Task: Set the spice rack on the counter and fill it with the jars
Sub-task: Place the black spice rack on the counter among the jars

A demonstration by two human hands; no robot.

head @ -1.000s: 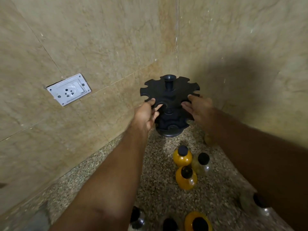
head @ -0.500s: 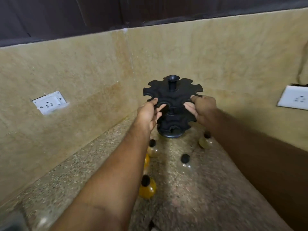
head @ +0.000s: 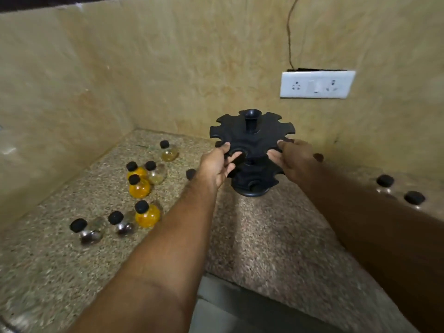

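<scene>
A black two-tier spice rack (head: 252,135) with notched round shelves and a centre post is upright over the speckled granite counter (head: 264,236), near the back wall. My left hand (head: 216,164) grips the near left edge of its top tier. My right hand (head: 293,157) grips the near right edge. Its base looks to be at or just above the counter; I cannot tell which. Several small round jars with black caps stand to the left, among them an orange one (head: 139,188), another orange one (head: 147,214) and a clear one (head: 87,233).
Two more black-capped jars (head: 385,181) stand on the right beyond my right forearm. A white socket plate (head: 317,84) with a wire above it is on the back wall. The tiled side wall closes the corner at the left. The counter's front edge (head: 240,282) is below my arms.
The rack, held in both hands, has come away from the corner and rightward along the back wall. The jars now lie to its left instead of in front.
</scene>
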